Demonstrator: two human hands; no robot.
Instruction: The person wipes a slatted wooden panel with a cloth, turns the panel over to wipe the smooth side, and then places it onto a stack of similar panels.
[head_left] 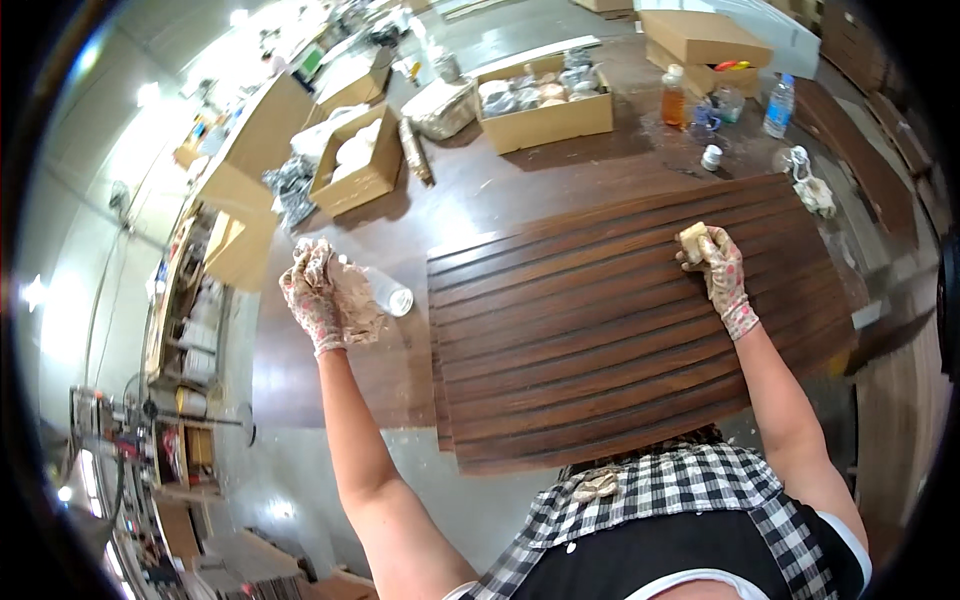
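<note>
A dark brown wooden panel with long grooves lies in front of me, apparently on top of another board. My right hand, in a spotted, stained glove, is closed around a small pale sponge-like block at the panel's right part. To the left, off the panel, my left hand wears a matching glove and grips a crumpled, brown-stained cloth. Part of that cloth hangs beside the hand. A clear plastic bottle with a white end lies right next to it on the table.
Across the brown table stand a cardboard box of wrapped items and a smaller box with white contents. At the far right are an amber bottle, a blue-labelled water bottle and a small white container.
</note>
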